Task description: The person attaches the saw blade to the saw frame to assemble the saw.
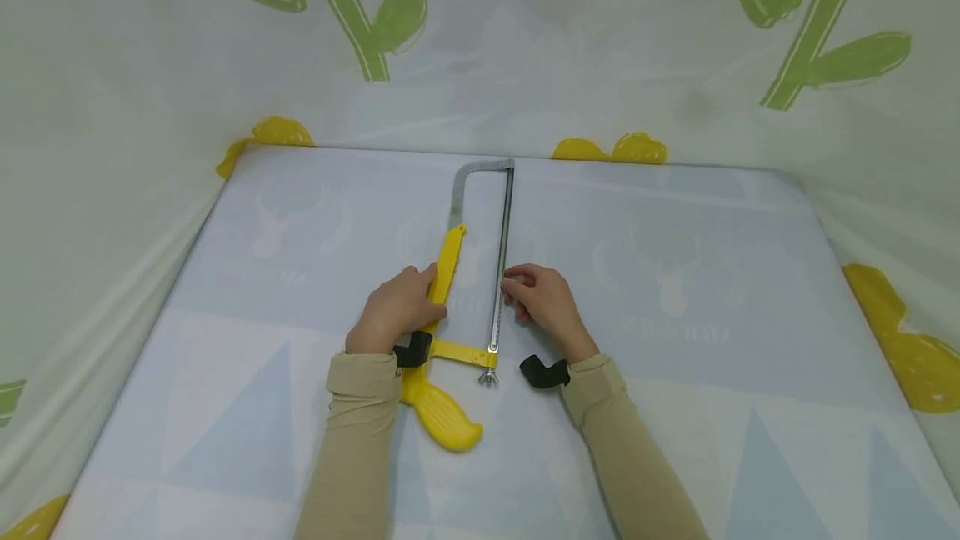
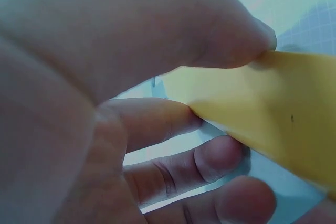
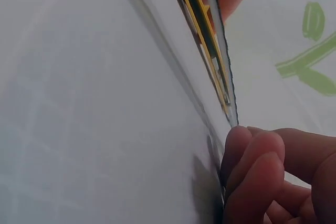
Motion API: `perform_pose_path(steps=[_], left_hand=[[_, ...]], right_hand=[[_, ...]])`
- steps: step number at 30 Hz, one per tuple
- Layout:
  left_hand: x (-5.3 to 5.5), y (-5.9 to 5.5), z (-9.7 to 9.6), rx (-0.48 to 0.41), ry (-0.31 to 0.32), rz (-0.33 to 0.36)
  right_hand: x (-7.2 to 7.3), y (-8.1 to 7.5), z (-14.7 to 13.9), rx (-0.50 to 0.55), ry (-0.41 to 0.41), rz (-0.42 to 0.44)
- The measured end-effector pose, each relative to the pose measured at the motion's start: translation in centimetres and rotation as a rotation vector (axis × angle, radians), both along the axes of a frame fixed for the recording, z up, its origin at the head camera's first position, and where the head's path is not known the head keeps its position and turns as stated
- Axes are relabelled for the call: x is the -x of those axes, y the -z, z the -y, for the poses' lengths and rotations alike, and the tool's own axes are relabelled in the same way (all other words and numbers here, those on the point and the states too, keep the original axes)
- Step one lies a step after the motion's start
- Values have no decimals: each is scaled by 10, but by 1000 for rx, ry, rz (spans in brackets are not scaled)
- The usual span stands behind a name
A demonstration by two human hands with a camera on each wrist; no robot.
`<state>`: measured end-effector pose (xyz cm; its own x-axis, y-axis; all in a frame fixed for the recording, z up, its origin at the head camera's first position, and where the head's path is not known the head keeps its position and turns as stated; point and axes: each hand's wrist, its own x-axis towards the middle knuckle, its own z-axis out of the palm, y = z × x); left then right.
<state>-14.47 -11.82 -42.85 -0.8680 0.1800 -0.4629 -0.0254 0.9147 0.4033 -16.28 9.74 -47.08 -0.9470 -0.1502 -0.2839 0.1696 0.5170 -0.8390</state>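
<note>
So the hacksaw (image 1: 448,261) sits mid-table (image 1: 675,448) between the two hands, long axis pointing away from the person, far end leaning a touch right. The bit that matters imo: the blade (image 1: 506,223) is on the right side of the frame, so it's just left of the right hand's (image 1: 546,304) fingers (image 3: 260,156), which look to be pinching it about midway along. The left hand (image 1: 401,307) is nowhere near the blade; it's got the yellow spine gripped, thumb on one edge and index finger on the other. Can't tell if the saw is flat down or tipped up a bit. Materials-wise: smooth painted yellow spine, squared-off bare metal hoop (image 1: 458,194) up top, thin grey blade with a fine jagged edge, little metal wing nut (image 1: 489,377) at the near end, and a chunky curved yellow handle (image 1: 447,421) with grooves. Table's got a pale printed cover.
</note>
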Motion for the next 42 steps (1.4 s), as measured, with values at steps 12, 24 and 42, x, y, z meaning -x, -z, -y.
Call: perform_pose_path(steps=[12,24,42], left_hand=[[-2,-1,0,6,6,-18],[-4,-3,-2,7,-2,-21],[-6,-2,-4,22,-43,-66]], right_hand=[[-2,-3,-9,130,43,31],[-26,-26,-16,63,-54,83],[-81,-34,-1,-85,-532,-11]])
